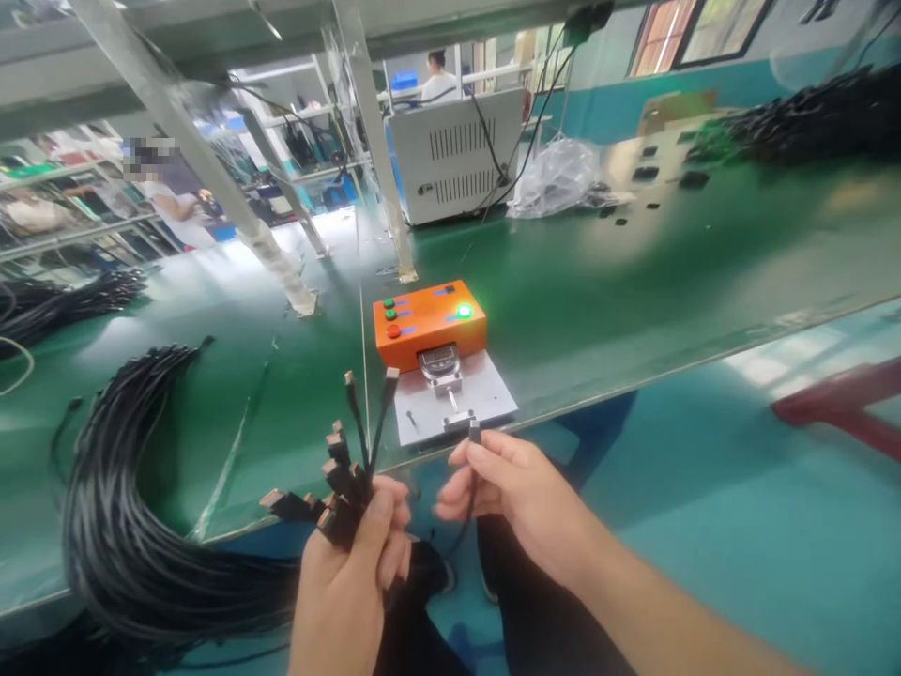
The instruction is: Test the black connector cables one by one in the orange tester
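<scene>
My left hand is closed around a bunch of black cables, whose plug ends fan out above the thumb. My right hand pinches one black cable connector between thumb and fingers, at the front edge of a metal plate. On that plate a small metal fixture sits before an orange box. The box has two green buttons, a red one and a glowing green light. A thick bundle of black cables curves over the table's front edge on the left.
The green table has metal posts standing behind the box. Farther back are a grey metal case, clear plastic bags and a dark cable pile. Two people are visible in the background.
</scene>
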Demonstrator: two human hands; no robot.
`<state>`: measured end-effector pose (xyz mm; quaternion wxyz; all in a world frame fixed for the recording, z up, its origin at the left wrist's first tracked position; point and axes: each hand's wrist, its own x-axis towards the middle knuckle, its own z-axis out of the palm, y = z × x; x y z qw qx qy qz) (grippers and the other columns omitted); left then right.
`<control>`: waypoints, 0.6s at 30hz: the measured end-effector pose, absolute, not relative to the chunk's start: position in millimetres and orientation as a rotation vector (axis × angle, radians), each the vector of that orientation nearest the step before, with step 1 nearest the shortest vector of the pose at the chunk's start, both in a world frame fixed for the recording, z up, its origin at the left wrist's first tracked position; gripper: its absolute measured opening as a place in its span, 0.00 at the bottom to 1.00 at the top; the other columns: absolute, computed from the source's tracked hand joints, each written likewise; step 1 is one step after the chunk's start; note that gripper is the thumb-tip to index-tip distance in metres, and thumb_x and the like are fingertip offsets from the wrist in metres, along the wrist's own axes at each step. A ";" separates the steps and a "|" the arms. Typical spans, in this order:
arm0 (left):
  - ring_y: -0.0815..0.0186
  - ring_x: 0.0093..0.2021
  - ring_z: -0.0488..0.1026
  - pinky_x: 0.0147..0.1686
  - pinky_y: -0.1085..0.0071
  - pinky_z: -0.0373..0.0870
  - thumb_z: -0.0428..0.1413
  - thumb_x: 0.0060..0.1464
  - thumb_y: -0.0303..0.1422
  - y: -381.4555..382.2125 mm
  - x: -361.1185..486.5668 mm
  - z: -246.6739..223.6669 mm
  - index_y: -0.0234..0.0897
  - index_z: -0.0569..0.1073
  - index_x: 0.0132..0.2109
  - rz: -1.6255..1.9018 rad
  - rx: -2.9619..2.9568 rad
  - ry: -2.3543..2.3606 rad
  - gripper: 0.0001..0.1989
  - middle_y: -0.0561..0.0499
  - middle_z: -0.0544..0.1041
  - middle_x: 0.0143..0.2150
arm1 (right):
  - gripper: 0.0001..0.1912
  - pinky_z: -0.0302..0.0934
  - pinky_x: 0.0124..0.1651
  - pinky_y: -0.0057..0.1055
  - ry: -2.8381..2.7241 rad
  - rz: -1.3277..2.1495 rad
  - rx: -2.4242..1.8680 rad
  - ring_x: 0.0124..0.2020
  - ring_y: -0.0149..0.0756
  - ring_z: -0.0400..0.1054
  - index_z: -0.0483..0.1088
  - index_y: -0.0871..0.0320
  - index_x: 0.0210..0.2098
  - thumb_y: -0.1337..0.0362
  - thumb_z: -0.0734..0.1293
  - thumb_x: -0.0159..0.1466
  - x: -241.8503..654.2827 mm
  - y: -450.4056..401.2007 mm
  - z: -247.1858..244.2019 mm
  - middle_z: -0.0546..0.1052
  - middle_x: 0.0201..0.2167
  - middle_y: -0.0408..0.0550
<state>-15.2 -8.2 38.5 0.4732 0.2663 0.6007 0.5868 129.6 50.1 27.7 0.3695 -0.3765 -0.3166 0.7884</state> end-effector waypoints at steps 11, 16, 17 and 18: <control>0.72 0.23 0.65 0.20 0.77 0.60 0.64 0.40 0.34 -16.8 -19.4 43.9 0.37 0.76 0.35 1.154 0.761 1.614 0.12 0.53 0.74 0.26 | 0.08 0.65 0.43 0.34 -0.924 1.795 -0.754 0.38 0.35 0.72 0.68 0.56 0.35 0.59 0.60 0.62 107.1 37.9 78.3 0.77 0.33 0.44; 0.76 0.21 0.61 0.18 0.82 0.60 0.60 0.48 0.27 -20.8 -33.9 53.7 0.38 0.72 0.33 1.404 0.644 1.484 0.05 0.54 0.72 0.27 | 0.12 0.62 0.45 0.35 -1.173 1.354 -0.786 0.38 0.35 0.68 0.67 0.53 0.44 0.66 0.62 0.59 123.8 12.0 37.3 0.74 0.38 0.46; 0.76 0.21 0.61 0.17 0.82 0.60 0.60 0.48 0.26 -22.0 -37.1 57.8 0.38 0.71 0.33 1.429 0.638 1.468 0.05 0.54 0.72 0.27 | 0.08 0.63 0.40 0.32 -1.161 1.433 -0.840 0.33 0.33 0.67 0.69 0.54 0.39 0.66 0.61 0.60 121.6 8.9 17.6 0.73 0.32 0.45; 0.77 0.20 0.60 0.17 0.83 0.60 0.60 0.47 0.25 -23.4 -40.0 61.8 0.38 0.71 0.32 1.445 0.628 1.462 0.05 0.54 0.71 0.27 | 0.06 0.62 0.35 0.30 -1.143 1.643 -0.946 0.29 0.31 0.66 0.69 0.56 0.35 0.65 0.61 0.61 116.1 7.3 -5.2 0.72 0.27 0.43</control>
